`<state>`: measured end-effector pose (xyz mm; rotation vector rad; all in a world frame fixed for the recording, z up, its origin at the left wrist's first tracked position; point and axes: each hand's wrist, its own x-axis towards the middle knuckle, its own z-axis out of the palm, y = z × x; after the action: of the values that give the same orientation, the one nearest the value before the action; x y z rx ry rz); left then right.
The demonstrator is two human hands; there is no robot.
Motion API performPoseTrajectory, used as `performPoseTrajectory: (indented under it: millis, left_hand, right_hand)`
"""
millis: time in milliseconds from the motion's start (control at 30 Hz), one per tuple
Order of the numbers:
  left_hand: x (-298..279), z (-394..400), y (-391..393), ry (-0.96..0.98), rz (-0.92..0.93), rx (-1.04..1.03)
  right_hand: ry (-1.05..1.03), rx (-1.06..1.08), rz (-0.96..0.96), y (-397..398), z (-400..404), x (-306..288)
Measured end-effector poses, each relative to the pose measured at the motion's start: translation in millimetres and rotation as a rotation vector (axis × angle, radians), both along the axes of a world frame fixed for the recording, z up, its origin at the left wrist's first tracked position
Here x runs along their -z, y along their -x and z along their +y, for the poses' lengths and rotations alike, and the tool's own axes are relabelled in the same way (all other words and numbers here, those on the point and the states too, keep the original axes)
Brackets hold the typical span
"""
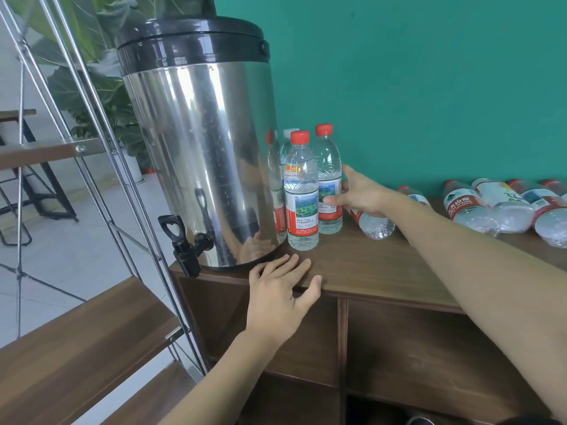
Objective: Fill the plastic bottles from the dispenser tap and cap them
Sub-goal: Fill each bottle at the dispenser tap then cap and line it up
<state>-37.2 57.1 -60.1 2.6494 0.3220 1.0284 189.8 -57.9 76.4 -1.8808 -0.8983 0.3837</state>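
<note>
A steel dispenser [199, 154] with a black lid stands on the wooden cabinet top [368, 265]. Its black tap [184, 243] juts past the cabinet's left end. Three capped, filled bottles stand right of it: a front one [301, 194], one behind it with a pale cap [288, 145], and a back right one [327, 167]. My right hand [360, 194] holds the back right bottle, thumb across its label and fingers behind it. My left hand [280, 289] rests flat on the cabinet's front edge, below the dispenser, fingers spread and holding nothing.
Several bottles with red caps lie on their sides [491, 207] along the green wall at the right; one [376, 223] lies just under my right hand. A metal-framed shelf with wooden boards [76, 338] stands close to the tap on the left. Open cabinet compartments [414, 348] are below.
</note>
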Motion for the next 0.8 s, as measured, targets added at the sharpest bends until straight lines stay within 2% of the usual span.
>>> performPoseTrajectory:
  millis: [200,333,433,500,567,800]
  left_hand:
    - [-1.8,-0.8,1.4,0.020,0.030,0.006]
    - [-0.6,-0.2,-0.2,0.013,0.017,-0.007]
    - [1.7,0.4,-1.5,0.006,-0.006,-0.013]
    - [1.7,0.9,-1.3,0.009,-0.008,-0.009]
    - [-0.7,0.3,0.5,0.011,0.012,-0.006]
    - [-9.8,-1.3,6.5,0.049,0.095,0.012]
  right_hand:
    - [0.073,0.071,-0.150,12.8,-9.7,-3.9]
    - [0.113,0.216,-0.526,27.9,-31.9,-9.6]
    - [0.295,0.188,-0.691,28.8,-49.7,2.4]
    - [0.461,0.178,-0.695,29.3,-57.9,11.9]
    - [0.527,0.150,-0.656,33.6,-62.0,19.2]
    - [0.417,0.134,-0.719,66.3,-71.8,41.0]
